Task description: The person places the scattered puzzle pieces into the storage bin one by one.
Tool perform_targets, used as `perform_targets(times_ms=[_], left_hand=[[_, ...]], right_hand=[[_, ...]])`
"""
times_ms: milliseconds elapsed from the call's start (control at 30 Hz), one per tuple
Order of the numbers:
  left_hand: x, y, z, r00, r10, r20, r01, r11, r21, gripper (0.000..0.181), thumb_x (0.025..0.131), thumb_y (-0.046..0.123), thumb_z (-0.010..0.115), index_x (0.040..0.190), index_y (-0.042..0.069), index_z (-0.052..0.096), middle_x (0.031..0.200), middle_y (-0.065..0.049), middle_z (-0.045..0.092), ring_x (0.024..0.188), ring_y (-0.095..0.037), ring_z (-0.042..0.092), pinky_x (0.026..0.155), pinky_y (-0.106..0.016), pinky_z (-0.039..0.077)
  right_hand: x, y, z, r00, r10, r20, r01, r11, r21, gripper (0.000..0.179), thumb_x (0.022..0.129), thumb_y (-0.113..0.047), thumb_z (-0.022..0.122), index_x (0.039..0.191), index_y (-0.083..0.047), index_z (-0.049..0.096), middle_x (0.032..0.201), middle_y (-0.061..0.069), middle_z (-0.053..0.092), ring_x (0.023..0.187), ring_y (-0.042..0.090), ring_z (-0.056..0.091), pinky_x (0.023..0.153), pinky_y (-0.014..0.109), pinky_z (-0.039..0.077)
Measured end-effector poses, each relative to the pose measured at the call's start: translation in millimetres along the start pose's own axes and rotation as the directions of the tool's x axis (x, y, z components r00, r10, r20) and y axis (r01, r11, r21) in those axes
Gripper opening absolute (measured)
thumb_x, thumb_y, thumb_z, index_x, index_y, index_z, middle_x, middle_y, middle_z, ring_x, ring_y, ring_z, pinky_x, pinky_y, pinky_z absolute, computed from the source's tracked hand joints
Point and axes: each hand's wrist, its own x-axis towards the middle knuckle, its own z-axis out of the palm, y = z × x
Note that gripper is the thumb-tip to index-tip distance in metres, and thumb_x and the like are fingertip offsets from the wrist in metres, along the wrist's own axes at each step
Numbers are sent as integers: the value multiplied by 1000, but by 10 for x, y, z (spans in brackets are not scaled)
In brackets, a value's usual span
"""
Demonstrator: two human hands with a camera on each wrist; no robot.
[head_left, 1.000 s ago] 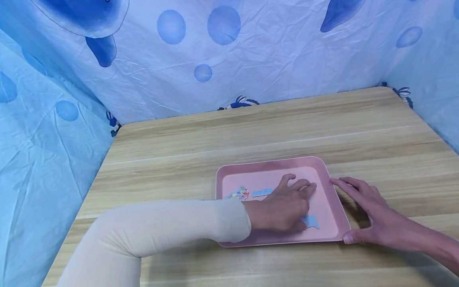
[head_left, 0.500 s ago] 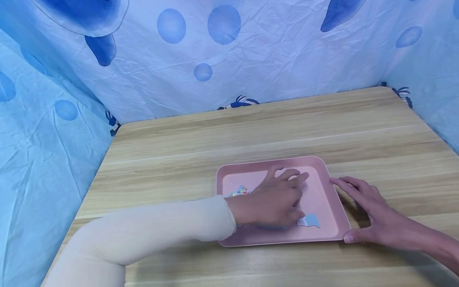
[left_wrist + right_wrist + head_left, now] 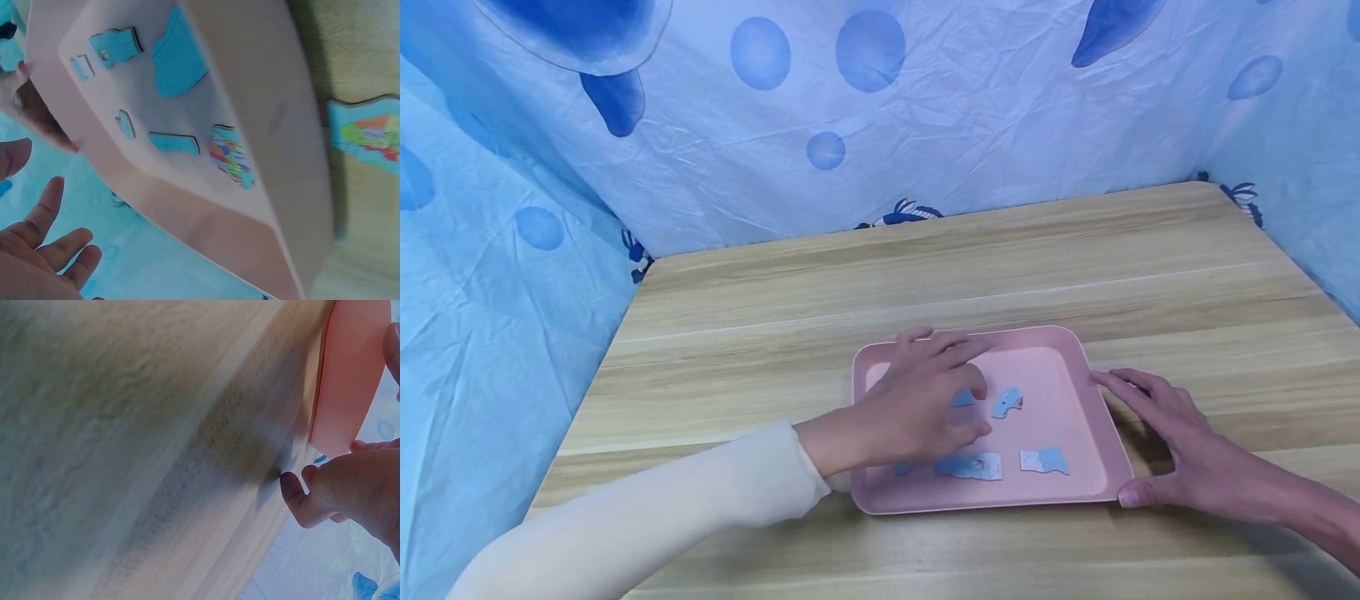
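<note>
A pink tray (image 3: 1078,421) holds several flat, light-blue jigsaw puzzle pieces, among them a wide one (image 3: 972,466), one near the right end (image 3: 1045,460) and a small one (image 3: 1007,402). Over the tray's left half hovers my left hand (image 3: 917,400), its fingers loosely spread and nothing between them. The left wrist view shows a multicoloured piece (image 3: 231,156) and a blue strip (image 3: 174,143) inside the tray. My right hand (image 3: 1180,450) touches the tray's right side, index fingertip at the rim and thumb at the near corner.
Outside the tray, a blue puzzle piece with a colourful pattern (image 3: 369,131) lies on the wooden table (image 3: 775,333); my left forearm covers that area in the head view. Blue sea-print cloth (image 3: 925,108) hangs behind and beside the table.
My left hand has moved left across the tray, uncovering the wide piece and the small piece on its right. The right hand has stayed at the tray's edge.
</note>
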Motion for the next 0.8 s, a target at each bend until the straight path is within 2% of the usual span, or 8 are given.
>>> perform_targets(times_ms=[167, 300, 467, 633, 800], left_hand=[[-133, -52, -48, 998, -54, -38, 52, 997, -50, 20, 81, 36, 73, 93, 23, 64, 149, 2, 42, 135, -15, 34, 109, -46, 16], [-226, -85, -73, 994, -96, -56, 91, 992, -82, 18, 80, 35, 75, 91, 24, 65, 148, 4, 42, 135, -13, 34, 109, -46, 14], [-335, -125, -126, 987, -122, -107, 110, 987, -117, 16, 80, 33, 76, 88, 25, 65, 147, 6, 43, 133, -11, 36, 108, -47, 13], [-472, -187, -201, 969, -176, -174, 154, 979, -135, 22, 79, 29, 78, 93, 24, 62, 147, 3, 45, 132, -12, 37, 107, -45, 14], [-617, -272, -253, 940, -276, -202, 246, 956, -158, 32, 78, 24, 80, 105, 20, 63, 145, 2, 46, 134, -16, 37, 105, -45, 15]], right_hand=[[10, -14, 1, 1000, -5, -6, 6, 1000, 19, 112, 64, -32, 89, 153, -29, 21, 151, 11, 19, 122, 32, 18, 84, 52, 27], [12, -19, 0, 1000, -1, -3, 1, 1000, 22, 113, 64, -32, 89, 153, -30, 21, 152, 11, 19, 123, 32, 18, 84, 54, 27], [11, -19, 0, 1000, -3, 1, 3, 1000, 17, 113, 64, -32, 89, 154, -29, 20, 151, 12, 20, 122, 32, 18, 84, 54, 28], [16, -28, 5, 1000, -10, 0, 10, 1000, 14, 113, 64, -32, 89, 154, -29, 21, 150, 12, 21, 122, 33, 20, 84, 53, 27], [17, -29, 6, 1000, -19, -6, 19, 1000, 15, 114, 63, -30, 89, 154, -28, 21, 151, 12, 20, 122, 34, 19, 84, 54, 27]])
